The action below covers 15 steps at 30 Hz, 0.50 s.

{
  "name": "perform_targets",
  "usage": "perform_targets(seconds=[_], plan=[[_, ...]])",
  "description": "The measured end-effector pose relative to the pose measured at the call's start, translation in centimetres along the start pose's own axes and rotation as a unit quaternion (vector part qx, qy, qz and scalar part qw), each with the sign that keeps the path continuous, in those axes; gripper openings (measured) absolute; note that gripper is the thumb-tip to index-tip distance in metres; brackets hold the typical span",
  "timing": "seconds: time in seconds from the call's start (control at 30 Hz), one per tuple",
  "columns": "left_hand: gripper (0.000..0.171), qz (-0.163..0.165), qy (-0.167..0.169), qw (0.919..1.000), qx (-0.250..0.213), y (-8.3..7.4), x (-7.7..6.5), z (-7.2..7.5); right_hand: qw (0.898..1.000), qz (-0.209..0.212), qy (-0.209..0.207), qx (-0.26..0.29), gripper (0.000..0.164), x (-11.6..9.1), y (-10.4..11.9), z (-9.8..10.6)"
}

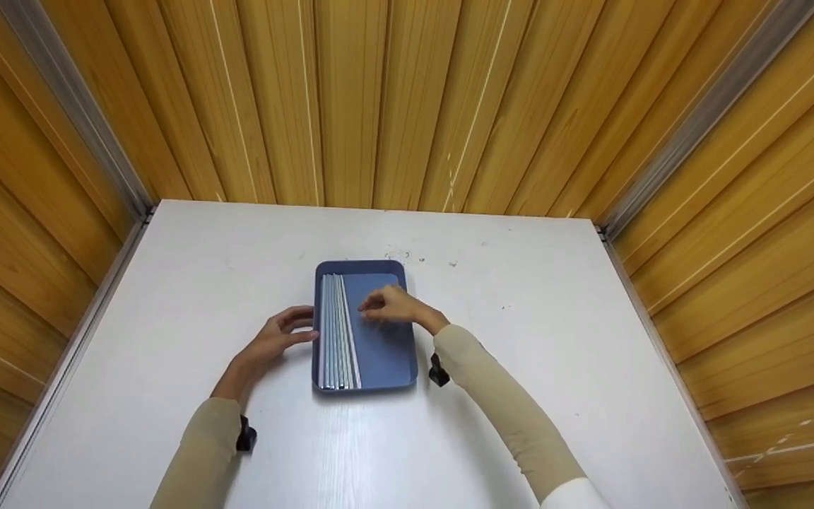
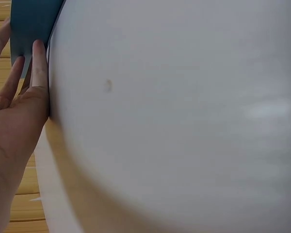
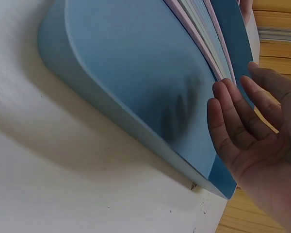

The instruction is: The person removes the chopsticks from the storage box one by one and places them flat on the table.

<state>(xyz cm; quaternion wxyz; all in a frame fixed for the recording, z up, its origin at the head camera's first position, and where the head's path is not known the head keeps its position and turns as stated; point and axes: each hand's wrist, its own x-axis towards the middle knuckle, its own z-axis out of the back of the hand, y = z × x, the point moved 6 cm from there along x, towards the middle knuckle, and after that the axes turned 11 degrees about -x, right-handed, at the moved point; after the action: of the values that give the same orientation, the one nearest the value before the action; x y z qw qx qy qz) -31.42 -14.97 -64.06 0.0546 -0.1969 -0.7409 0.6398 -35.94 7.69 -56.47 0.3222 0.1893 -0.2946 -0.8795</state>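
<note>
A blue rectangular tray (image 1: 387,353) lies on the white table. Along its left side runs a row of long, thin, pale strips (image 1: 337,332), side by side; the right wrist view shows pinkish and whitish strips (image 3: 203,39). What exactly these strips are I cannot tell. My left hand (image 1: 281,332) is at the tray's left wall, its fairly straight fingers touching the outside. Over the bare right part of the tray hovers my right hand (image 1: 389,305), fingers slightly bent and nothing visible between them. In the right wrist view its fingertips (image 3: 223,90) are near the strips.
The white table (image 1: 520,297) surrounds the tray, with small dark specks (image 1: 421,259) behind it. Yellow wood-patterned panels (image 1: 350,106) stand at the back and both sides, with grey metal posts (image 1: 711,120) at the corners.
</note>
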Motion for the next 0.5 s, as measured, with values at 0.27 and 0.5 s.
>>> perform_targets(seconds=[0.27,0.5], plan=[[0.069,-0.005,-0.003,1.0000,-0.004,0.0,0.2,0.0,0.999,-0.028,0.016,0.001,0.024,0.8,-0.1,-1.5],[0.068,-0.011,0.007,0.9999,-0.001,-0.2,0.1,0.0,0.999,-0.036,-0.011,0.012,0.023,1.6,-0.3,-2.2]])
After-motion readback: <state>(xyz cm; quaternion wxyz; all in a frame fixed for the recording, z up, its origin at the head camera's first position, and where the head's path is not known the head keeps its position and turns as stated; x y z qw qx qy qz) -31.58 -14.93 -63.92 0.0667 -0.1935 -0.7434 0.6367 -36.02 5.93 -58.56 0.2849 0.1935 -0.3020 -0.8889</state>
